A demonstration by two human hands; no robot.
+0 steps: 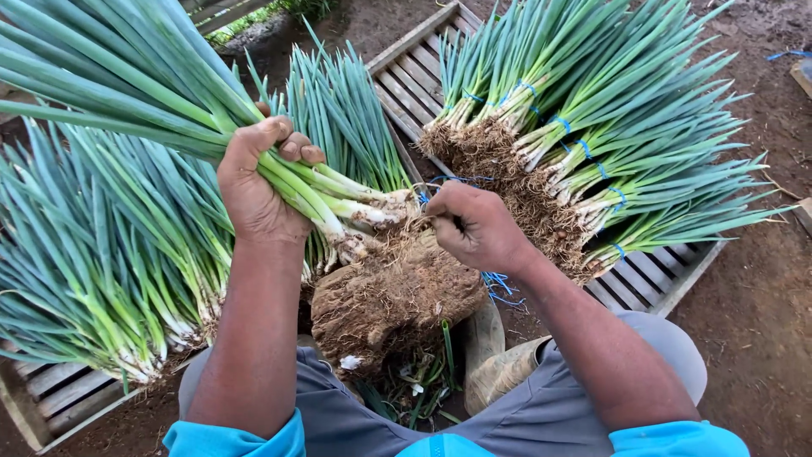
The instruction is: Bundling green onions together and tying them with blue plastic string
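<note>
On a dirt (761, 322) plot, we look down at spring onions being gathered over slatted wooden crates. At nine o'clock a loose heap (101, 254) lies on the left crate (51, 406), roots toward us, seemingly so the white ends stay level and within reach. Just right of it, our left hand (254, 182) is wrapped tightly around a fresh bunch (169, 93), fingers curled over the stalks near the white bases; gripping there appears to keep the stems together while the leaves fan off toward ten o'clock. Under the roots, at six o'clock, a brown clump (393, 296) of soil and root fibre rests by our knees (trimmings lie below it). Our right hand (474, 228) is closed into a near fist at the bunch's root end, touching it and pinching a thin blue tie (427, 196); more ties (499, 288) hang beneath the wrist. At two o'clock, finished bundles (609, 144), each banded in blue, are stacked on the right crate (414, 76), roots facing us.
</note>
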